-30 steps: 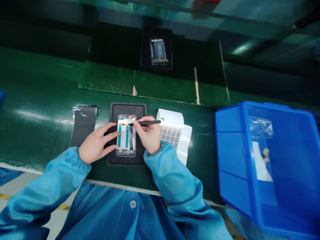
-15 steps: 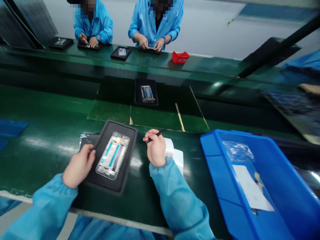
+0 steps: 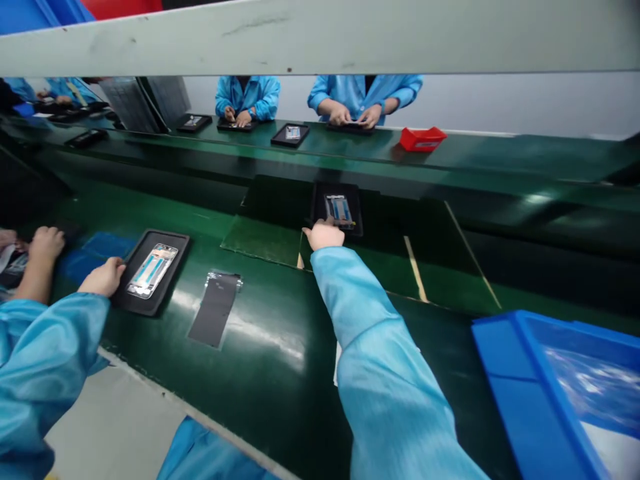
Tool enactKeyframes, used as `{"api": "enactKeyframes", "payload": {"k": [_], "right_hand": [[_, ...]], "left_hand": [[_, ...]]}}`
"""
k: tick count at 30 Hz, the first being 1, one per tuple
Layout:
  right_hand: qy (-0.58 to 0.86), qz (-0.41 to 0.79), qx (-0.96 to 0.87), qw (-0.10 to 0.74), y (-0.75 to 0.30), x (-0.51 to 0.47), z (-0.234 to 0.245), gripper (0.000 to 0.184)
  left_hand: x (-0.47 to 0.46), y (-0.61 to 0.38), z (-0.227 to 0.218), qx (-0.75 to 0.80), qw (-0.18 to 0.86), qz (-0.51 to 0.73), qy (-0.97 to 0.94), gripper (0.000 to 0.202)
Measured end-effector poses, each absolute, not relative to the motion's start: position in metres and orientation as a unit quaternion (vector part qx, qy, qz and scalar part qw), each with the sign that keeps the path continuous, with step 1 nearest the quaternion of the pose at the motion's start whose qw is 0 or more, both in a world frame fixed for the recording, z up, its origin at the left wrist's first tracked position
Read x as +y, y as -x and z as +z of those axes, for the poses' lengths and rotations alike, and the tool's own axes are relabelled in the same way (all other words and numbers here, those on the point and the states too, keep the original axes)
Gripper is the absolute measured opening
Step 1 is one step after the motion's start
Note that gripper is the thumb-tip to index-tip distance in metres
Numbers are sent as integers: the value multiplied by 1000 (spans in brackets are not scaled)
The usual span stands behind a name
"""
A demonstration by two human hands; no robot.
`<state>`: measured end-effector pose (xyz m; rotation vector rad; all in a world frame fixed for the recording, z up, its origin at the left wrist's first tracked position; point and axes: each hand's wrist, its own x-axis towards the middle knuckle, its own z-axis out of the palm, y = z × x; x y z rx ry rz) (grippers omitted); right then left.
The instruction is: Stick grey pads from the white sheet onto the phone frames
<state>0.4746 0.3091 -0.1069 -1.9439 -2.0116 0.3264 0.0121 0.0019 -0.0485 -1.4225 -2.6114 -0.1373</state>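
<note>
At the left, my left hand (image 3: 104, 277) grips the left edge of a black tray (image 3: 173, 273), which lies at a slant on the green bench. In that tray is a phone frame (image 3: 153, 270) with blue strips. My right hand (image 3: 325, 237) is stretched forward to the near-left edge of a second black tray (image 3: 356, 200), its thumb apart from its fingers. Another phone frame (image 3: 340, 208) lies in this far tray, partly behind my fingers. My palm is hidden, and no tweezers show. A dark flat sheet in clear film (image 3: 216, 310) lies between the two trays.
A blue bin (image 3: 520, 393) with clear bags stands at the right. At the left edge are another person's hands (image 3: 46, 247), near blue sheets (image 3: 103, 248). Across the bench, co-workers handle trays beside a red bin (image 3: 423, 139). A pale beam (image 3: 320, 40) crosses the top.
My left hand has slid its tray to the left, uncovering the dark sheet. My right hand, which held dark tweezers, has reached forward to the far tray. The view has shifted left.
</note>
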Motion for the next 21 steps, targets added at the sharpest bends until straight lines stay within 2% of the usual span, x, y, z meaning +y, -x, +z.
{"api": "enactKeyframes", "payload": {"k": [5,9,13,16,19,21], "right_hand": [[672,83,-726,122,-471,315,-101,31],[671,99,-728,101,-487,302,-100,24],[650,121,-741,119,-531,270,-98,27],[617,145,-759,152,-571,239,-89,30],[577,185,-773,186,-600,207,-77,26],[513,239,-791,232,-610,187,-72,22]], "left_hand": [[16,-65,-56,-808,49,-97,579,38],[31,-141,-71,-706,-18,-141,694,31],[56,-201,-79,-645,-39,-191,739,30],[85,-227,-79,-629,-21,-222,745,43],[112,-244,-78,-623,34,-222,749,69],[123,-251,-78,-606,55,-203,768,79]]}}
